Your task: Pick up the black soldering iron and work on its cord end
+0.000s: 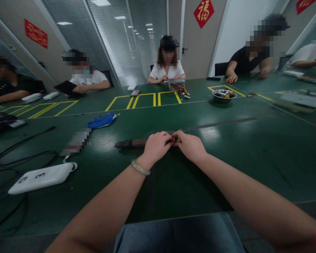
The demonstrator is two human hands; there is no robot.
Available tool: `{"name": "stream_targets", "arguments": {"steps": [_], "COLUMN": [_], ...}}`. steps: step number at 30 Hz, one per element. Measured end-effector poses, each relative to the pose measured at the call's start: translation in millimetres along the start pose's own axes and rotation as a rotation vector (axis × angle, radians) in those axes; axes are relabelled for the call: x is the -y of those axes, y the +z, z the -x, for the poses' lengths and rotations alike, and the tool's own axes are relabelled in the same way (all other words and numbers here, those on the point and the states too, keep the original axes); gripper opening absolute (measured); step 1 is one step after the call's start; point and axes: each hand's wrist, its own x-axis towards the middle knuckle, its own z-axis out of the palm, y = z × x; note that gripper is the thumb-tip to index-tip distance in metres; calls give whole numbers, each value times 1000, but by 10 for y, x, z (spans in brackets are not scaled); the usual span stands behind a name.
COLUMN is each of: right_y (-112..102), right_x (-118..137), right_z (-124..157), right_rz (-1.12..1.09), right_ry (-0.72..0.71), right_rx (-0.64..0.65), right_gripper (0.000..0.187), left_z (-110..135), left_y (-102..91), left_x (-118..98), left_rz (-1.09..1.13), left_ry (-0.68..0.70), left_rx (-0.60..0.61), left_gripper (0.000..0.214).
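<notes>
A dark electric screwdriver (139, 142) lies on the green table, its tip to the left. My left hand (156, 146) is closed around its right part, with a bracelet on the wrist. Close beside it, my right hand (192, 144) is closed, thumb and fingers pinched at the tool's tail end. Between the fingertips of both hands shows a small dark piece (176, 139), mostly hidden, so I cannot tell what it is. A blue glove (102, 121) rests beyond the tool's tip, to the left.
A white power bank (43, 178) marked 3 is cabled to a phone (77, 141) on my left, near black cables (26, 160). Ahead stands a metal bowl (224, 96) with small items. Several people sit across the table (253, 151); one handles a grey box with wires (179, 88).
</notes>
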Motion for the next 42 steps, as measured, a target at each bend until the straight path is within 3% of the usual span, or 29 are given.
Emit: {"name": "stream_targets", "arguments": {"steps": [8,15,33,42], "right_y": [-64,-116,-71,-74], "right_x": [53,-25,-50,-67], "right_z": [28,30,3,2], "right_rz": [3,3,1,-89], "right_ry": [91,60,-15,62], "right_rx": [26,123,55,44], "right_gripper": [31,12,14,17], "left_z": [27,33,17,37], "left_y": [-7,-32,-14,-31], "left_x": [-14,-27,-1,4], "left_rz": [-16,-3,47,51], "left_ry": [-2,-2,-22,9], "left_rx": [-14,-5,-27,-37], "left_gripper": [14,17,17,18]}}
